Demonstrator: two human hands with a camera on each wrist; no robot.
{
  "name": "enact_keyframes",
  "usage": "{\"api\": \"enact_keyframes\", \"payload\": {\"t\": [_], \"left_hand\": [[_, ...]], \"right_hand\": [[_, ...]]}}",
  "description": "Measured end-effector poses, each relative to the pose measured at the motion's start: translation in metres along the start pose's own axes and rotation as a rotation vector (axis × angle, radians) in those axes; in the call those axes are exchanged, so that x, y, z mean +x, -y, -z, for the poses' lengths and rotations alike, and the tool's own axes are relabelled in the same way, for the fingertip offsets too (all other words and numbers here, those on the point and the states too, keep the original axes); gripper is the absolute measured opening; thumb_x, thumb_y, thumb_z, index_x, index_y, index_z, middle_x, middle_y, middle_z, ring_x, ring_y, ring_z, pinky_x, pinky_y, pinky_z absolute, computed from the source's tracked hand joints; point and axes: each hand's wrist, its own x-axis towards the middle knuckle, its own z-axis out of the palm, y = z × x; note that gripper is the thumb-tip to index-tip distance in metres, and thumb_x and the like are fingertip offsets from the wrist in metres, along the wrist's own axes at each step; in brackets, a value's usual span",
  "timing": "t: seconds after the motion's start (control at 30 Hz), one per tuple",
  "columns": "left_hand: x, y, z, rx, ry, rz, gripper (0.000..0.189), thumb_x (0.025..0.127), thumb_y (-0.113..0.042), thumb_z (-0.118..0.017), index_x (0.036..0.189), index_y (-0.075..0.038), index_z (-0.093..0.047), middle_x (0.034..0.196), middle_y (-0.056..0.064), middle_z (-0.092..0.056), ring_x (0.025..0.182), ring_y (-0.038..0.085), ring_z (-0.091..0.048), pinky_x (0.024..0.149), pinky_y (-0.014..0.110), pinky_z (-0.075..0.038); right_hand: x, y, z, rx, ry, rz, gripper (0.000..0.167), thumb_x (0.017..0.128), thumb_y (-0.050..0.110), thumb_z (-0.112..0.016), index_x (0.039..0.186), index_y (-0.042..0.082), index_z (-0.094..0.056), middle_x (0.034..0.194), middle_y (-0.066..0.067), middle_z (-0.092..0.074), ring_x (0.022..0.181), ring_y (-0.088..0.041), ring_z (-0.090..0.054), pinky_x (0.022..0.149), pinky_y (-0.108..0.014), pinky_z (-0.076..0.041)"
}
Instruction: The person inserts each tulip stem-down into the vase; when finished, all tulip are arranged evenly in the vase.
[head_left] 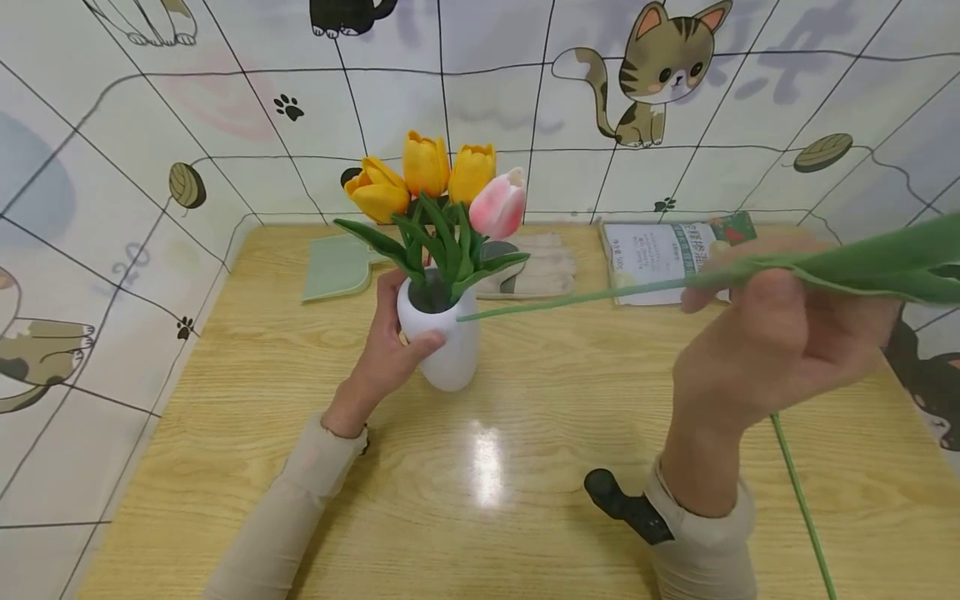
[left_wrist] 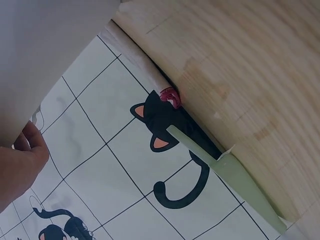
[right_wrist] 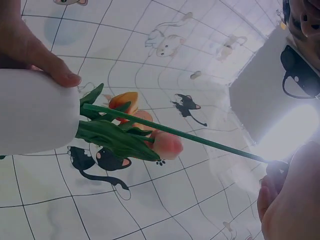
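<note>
A white vase (head_left: 450, 358) stands on the table, gripped around its side by my left hand (head_left: 386, 354), thumb toward the front. Yellow tulips (head_left: 425, 165) and one pink tulip (head_left: 498, 204) with green leaves rise from its mouth. On the right, my right hand (head_left: 765, 350) pinches a long green flower stem (head_left: 570, 301) near its leaves (head_left: 892, 262). The stem's free end is at the vase's rim; its bloom is out of view. From the right wrist view, the stem (right_wrist: 200, 140) slants across toward the mouth of the vase (right_wrist: 40, 112).
Behind the vase lie a pale green flat piece (head_left: 333, 271) and beige-grey gloves (head_left: 551, 262). A printed white packet (head_left: 652, 250) is at the back right. Another green stem (head_left: 802, 500) lies at the right of the wooden table (head_left: 405, 517). Cat-patterned walls (head_left: 487, 100) enclose it.
</note>
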Motion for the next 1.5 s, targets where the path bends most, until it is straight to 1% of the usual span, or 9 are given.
{"api": "enact_keyframes", "payload": {"t": [0.1,0.17,0.37,0.53,0.77,0.87,1.0,1.23,1.5], "left_hand": [[0.001,-0.001,0.0,0.02,-0.008,-0.007,0.101,0.075,-0.071,-0.071,0.138,-0.007,-0.025,0.137,0.01,-0.044,0.12,0.02,-0.049,0.1,0.038,-0.041],[0.001,-0.002,0.0,0.026,-0.013,-0.006,0.103,0.075,-0.072,-0.071,0.139,-0.006,-0.024,0.138,0.011,-0.043,0.12,0.019,-0.05,0.098,0.034,-0.043],[0.001,-0.002,0.0,0.024,-0.026,-0.006,0.104,0.074,-0.073,-0.07,0.138,-0.005,-0.025,0.136,0.009,-0.043,0.118,0.017,-0.051,0.096,0.028,-0.044],[0.001,-0.002,-0.001,0.016,-0.023,-0.014,0.102,0.074,-0.072,-0.071,0.138,-0.007,-0.026,0.135,0.005,-0.044,0.117,0.016,-0.052,0.097,0.027,-0.043],[0.001,-0.005,-0.001,0.017,-0.031,-0.017,0.102,0.074,-0.072,-0.071,0.139,-0.008,-0.026,0.136,0.004,-0.044,0.116,0.016,-0.052,0.094,0.027,-0.045],[0.001,-0.006,-0.002,0.011,-0.035,-0.02,0.103,0.074,-0.072,-0.071,0.139,-0.007,-0.026,0.133,0.002,-0.045,0.112,0.014,-0.053,0.091,0.025,-0.047],[0.001,-0.005,-0.003,0.006,-0.027,-0.021,0.104,0.075,-0.071,-0.071,0.139,-0.003,-0.025,0.13,-0.003,-0.046,0.107,0.012,-0.054,0.085,0.023,-0.048],[0.0,-0.003,-0.002,0.023,-0.033,-0.022,0.104,0.075,-0.072,-0.07,0.137,-0.002,-0.025,0.132,-0.003,-0.043,0.111,0.011,-0.051,0.091,0.022,-0.045],[0.001,-0.002,-0.003,0.015,-0.028,-0.037,0.103,0.077,-0.07,-0.071,0.138,-0.001,-0.024,0.131,-0.004,-0.043,0.108,0.012,-0.052,0.086,0.022,-0.047]], "right_hand": [[-0.001,0.004,0.0,0.071,-0.053,-0.015,0.045,0.062,0.002,-0.083,0.088,-0.013,-0.05,0.056,-0.026,-0.056,0.04,-0.032,-0.05,0.047,-0.035,-0.047],[-0.005,0.003,-0.003,0.059,-0.037,-0.008,0.045,0.063,0.004,-0.085,0.087,-0.014,-0.051,0.057,-0.025,-0.056,0.039,-0.03,-0.051,0.047,-0.035,-0.047],[-0.029,-0.005,-0.014,-0.034,0.163,0.018,0.032,0.074,0.006,-0.079,0.085,-0.013,-0.055,0.055,-0.012,-0.061,0.046,-0.015,-0.058,0.054,-0.025,-0.049],[-0.044,-0.007,-0.015,-0.104,0.403,-0.055,0.025,0.083,0.003,-0.073,0.082,-0.016,-0.056,0.064,-0.011,-0.064,0.056,-0.012,-0.059,0.06,-0.023,-0.048],[-0.063,-0.011,-0.027,-0.287,0.869,-0.055,0.027,0.097,0.018,-0.063,0.086,-0.007,-0.063,0.063,-0.007,-0.051,0.053,-0.009,-0.04,0.053,-0.02,-0.035],[-0.076,-0.016,-0.028,-0.338,0.999,-0.048,0.021,0.095,0.015,-0.066,0.09,-0.004,-0.063,0.063,-0.006,-0.049,0.052,-0.01,-0.041,0.051,-0.021,-0.034],[-0.09,-0.023,-0.025,-0.462,1.079,-0.016,0.012,0.088,0.007,-0.071,0.086,0.001,-0.062,0.061,-0.004,-0.048,0.053,-0.011,-0.041,0.052,-0.023,-0.034],[-0.101,-0.028,-0.025,-0.651,1.169,-0.023,0.02,0.087,0.014,-0.074,0.075,0.007,-0.059,0.057,0.0,-0.047,0.051,-0.01,-0.041,0.048,-0.023,-0.03],[-0.104,-0.031,-0.024,-0.708,1.173,-0.033,0.019,0.088,0.014,-0.071,0.075,0.008,-0.058,0.055,0.001,-0.046,0.048,-0.009,-0.04,0.045,-0.024,-0.026]]}}
